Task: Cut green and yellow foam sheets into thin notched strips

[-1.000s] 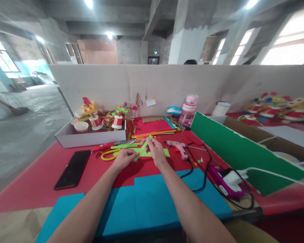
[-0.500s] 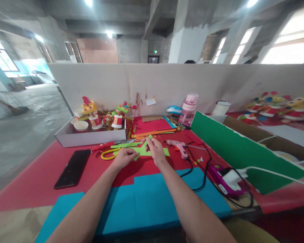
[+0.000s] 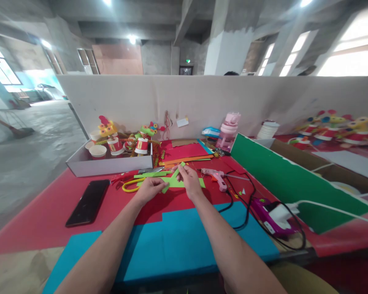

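A slim green paper strip (image 3: 174,176) slants between my two hands above the red table cover. My left hand (image 3: 151,189) pinches its lower end between thumb and fingers. Near its upper end, my right hand (image 3: 187,179) is closed on the same strip, with the tip sticking out past the fingers. Beneath lies a wider green paper piece (image 3: 199,183), partly covered by the hands. Scissors with yellow handles (image 3: 129,186) rest just left of my left hand, beside more narrow green strips (image 3: 150,174).
A black phone (image 3: 88,203) lies left. Blue sheets (image 3: 184,237) are under my forearms. To the right are a pink glue gun (image 3: 216,176), black cables, a purple power strip (image 3: 272,220) and a green-sided box (image 3: 294,188). A white box (image 3: 110,166) holds cup figures.
My hands have barely moved; the green strip between them shows a little more, and its upper tip is slightly higher.
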A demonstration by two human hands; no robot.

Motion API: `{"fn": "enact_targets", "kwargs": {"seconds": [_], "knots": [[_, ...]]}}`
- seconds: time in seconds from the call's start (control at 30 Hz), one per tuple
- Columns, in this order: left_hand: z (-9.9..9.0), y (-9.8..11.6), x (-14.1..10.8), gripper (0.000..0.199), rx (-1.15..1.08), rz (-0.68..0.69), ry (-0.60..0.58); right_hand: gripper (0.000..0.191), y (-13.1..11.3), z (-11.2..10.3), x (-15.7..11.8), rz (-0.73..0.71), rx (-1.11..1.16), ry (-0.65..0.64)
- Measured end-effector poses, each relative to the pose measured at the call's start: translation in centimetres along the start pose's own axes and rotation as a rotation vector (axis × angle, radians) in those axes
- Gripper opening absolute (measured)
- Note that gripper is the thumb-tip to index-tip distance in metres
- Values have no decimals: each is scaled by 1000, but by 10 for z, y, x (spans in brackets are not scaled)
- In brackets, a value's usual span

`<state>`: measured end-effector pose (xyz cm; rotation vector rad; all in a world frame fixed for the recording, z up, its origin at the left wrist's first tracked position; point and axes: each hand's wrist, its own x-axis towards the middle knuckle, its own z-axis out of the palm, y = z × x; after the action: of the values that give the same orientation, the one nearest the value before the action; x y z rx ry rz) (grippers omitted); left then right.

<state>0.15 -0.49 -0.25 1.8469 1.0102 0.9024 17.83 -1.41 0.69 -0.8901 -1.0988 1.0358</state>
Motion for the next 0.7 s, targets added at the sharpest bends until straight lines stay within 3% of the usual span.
{"fn": "enact_targets", "kwargs": {"seconds": [0.13,0.27,0.43,0.53,0.63,0.7], "knots": [[-7,6,0,34,-75,16,153,33,-4,-2,-2,14,-76,-82],[-3,6,0,35,-107,-10,35,33,0,8,-9,33,-110,-254],[5,4,0,34,-133,-13,-41,36,8,14,-10,28,-163,-258],[1,4,0,37,-1,-11,-25,35,3,6,-7,-142,-331,-114],[-5,8,-1,32,364,96,110,35,-9,-2,-8,-452,-612,67],[-8,13,-3,30,679,201,194,34,-15,-2,-12,-577,-817,23]]}}
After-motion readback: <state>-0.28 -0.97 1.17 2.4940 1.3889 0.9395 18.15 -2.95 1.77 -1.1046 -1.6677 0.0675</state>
